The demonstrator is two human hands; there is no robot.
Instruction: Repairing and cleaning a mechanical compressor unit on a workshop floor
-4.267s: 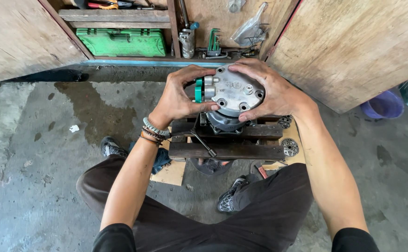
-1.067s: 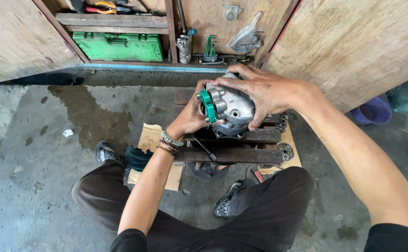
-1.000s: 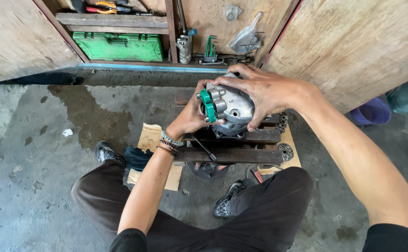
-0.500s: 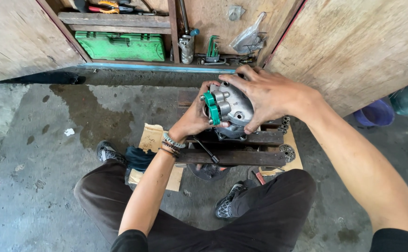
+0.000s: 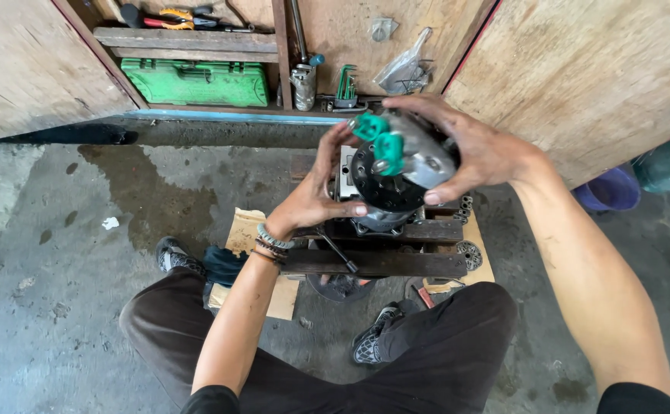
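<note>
A round grey metal housing cover (image 5: 415, 157) with green plugs (image 5: 381, 142) is tilted up off a dark cylindrical machine body (image 5: 384, 199) below it. My right hand (image 5: 469, 146) grips the cover from the far and right side. Against the cover's left edge and the body's side rests my left hand (image 5: 316, 195), a beaded bracelet on its wrist. The body sits on dark wooden blocks (image 5: 381, 261) on the concrete floor between my knees.
A green tool case (image 5: 193, 80) lies on the low shelf of a wooden cabinet, with pliers, a metal can (image 5: 304, 84) and hex keys beside it. Cardboard (image 5: 254, 245) lies under the blocks. A purple bucket (image 5: 607, 188) stands at the right.
The cover lay flat on the body 4.3 s ago. Since then both hands have lifted and tilted it, so its dark underside now shows.
</note>
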